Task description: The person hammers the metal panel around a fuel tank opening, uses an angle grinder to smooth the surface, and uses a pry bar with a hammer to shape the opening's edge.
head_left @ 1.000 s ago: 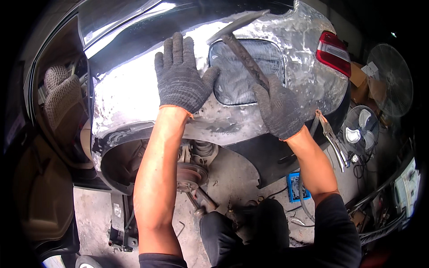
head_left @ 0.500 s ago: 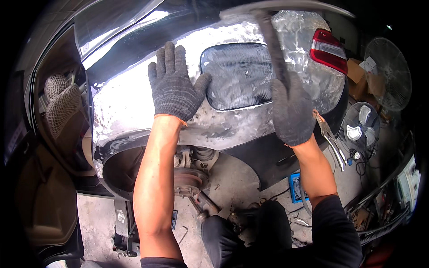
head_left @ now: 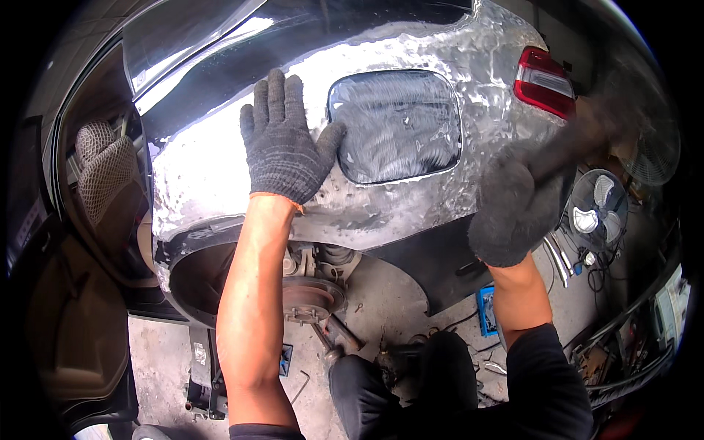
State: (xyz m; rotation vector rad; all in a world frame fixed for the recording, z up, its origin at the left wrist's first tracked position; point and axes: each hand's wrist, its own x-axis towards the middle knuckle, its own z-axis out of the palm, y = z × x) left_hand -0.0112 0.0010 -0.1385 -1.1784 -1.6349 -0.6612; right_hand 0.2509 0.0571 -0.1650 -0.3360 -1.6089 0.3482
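Note:
My left hand (head_left: 290, 143), in a dark grey knitted glove, lies flat on the bare-metal rear side panel (head_left: 209, 165) of a car, fingers spread. Its thumb reaches the edge of the squarish fuel door (head_left: 400, 128), scuffed dark grey. My right hand (head_left: 517, 209), gloved alike, is closed around the dark handle of a hammer (head_left: 568, 150). Motion smears the hammer, and its head is hard to make out at the right, beyond the red and white tail light (head_left: 544, 82). Sanding marks and small dents cover the panel around the fuel door.
Below the panel, the wheel arch exposes a rusty brake disc (head_left: 312, 297). A black bumper part (head_left: 433, 264) hangs beneath the panel. Fans (head_left: 598, 209), locking pliers (head_left: 561, 257) and cables are at the right. A blue tray (head_left: 486, 312) lies on the floor; an open car door (head_left: 73, 330) is at left.
My right hand has moved right and slightly down, swinging the hammer from above the fuel door toward the right. My left hand stays nearly in place on the panel.

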